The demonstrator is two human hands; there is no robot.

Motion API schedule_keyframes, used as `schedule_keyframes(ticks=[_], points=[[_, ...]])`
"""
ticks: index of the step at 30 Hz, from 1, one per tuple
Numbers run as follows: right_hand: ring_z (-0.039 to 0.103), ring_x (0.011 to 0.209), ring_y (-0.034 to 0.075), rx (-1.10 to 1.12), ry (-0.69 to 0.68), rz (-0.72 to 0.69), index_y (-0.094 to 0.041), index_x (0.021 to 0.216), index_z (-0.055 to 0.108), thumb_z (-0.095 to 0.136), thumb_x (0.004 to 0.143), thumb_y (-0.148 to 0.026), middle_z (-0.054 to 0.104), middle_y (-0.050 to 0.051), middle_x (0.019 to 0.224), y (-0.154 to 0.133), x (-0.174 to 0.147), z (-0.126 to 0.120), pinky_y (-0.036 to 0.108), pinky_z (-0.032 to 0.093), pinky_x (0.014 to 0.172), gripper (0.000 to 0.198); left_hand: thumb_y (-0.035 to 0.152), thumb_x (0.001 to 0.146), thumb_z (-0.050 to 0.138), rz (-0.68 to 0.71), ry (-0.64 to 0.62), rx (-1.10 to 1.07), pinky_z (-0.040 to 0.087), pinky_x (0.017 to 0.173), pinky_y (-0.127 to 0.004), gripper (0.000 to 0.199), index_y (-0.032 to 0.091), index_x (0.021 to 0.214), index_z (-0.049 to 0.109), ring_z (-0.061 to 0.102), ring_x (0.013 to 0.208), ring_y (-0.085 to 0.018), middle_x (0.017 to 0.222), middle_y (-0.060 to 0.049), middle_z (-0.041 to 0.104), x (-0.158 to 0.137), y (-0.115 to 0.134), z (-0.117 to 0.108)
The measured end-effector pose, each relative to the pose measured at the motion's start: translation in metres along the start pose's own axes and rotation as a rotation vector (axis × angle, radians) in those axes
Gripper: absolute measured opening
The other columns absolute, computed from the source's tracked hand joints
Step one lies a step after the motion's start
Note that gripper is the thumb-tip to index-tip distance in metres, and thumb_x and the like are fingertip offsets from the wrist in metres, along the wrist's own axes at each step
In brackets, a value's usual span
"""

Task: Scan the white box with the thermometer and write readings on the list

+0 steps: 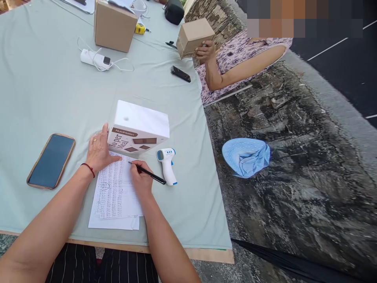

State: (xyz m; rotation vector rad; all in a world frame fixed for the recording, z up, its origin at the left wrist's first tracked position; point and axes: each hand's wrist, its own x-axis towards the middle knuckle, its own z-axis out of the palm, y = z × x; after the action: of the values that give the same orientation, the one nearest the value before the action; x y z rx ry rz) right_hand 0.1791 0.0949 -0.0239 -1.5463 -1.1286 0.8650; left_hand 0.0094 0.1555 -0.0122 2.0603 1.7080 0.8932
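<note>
In my right hand (141,179) is a black pen (151,174), its tip over the printed sheets (113,192) near their upper right. The sheets are covered in columns of small figures, with a handwritten circled mark at the left. My left hand (101,150) lies with fingers apart beside a white and brown box (138,127) printed "Super Meal", its thumb on the top of the paper. The box stands at the upper end of the sheets. Just right of my right hand lies a white infrared thermometer (167,166).
A smartphone (51,161) lies at left on the green tablecloth (59,98). Farther back are a white device with a cable (96,59), a cardboard box (114,27), a yellow tape measure (140,28) and a black device (180,74). At right, another person's hand (206,51) holds a smaller carton (194,35); a blue cap (246,157) lies beyond the table edge.
</note>
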Motion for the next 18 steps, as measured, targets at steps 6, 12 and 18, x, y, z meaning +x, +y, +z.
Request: schedule_keyframes(ticks=[6,12,18], points=[[0.056,0.065,0.016,-0.003,0.034,0.005,-0.02,0.075,0.065,0.054,0.071,-0.035,0.066,0.0,0.07,-0.0032,-0.0011,-0.0005,0.031,0.047,0.064,0.019,0.039,0.049,0.092,-0.004,0.004,-0.003,0.026,0.114,-0.064,0.14,0.026,0.154,0.0,0.046,0.129,-0.04,0.135,-0.015,0.051,-0.0001,-0.0014,0.0014],[0.056,0.064,0.015,0.014,0.016,0.008,-0.019,0.075,0.066,0.055,0.071,-0.033,0.065,-0.001,0.069,-0.0005,-0.001,0.0004,0.029,0.046,0.064,0.018,0.04,0.052,0.091,-0.01,-0.003,0.01,0.027,0.114,-0.063,0.137,0.024,0.154,0.0,0.048,0.127,-0.038,0.133,-0.014,0.053,-0.0004,-0.0002,0.0003],[0.056,0.065,0.015,0.041,0.032,0.012,-0.019,0.074,0.066,0.056,0.071,-0.032,0.065,-0.001,0.07,-0.0014,-0.0014,-0.0004,0.029,0.046,0.065,0.017,0.04,0.051,0.091,-0.024,-0.006,0.005,0.026,0.116,-0.062,0.137,0.022,0.154,0.002,0.045,0.131,-0.039,0.135,-0.015,0.051,-0.0002,-0.0011,0.0014]])
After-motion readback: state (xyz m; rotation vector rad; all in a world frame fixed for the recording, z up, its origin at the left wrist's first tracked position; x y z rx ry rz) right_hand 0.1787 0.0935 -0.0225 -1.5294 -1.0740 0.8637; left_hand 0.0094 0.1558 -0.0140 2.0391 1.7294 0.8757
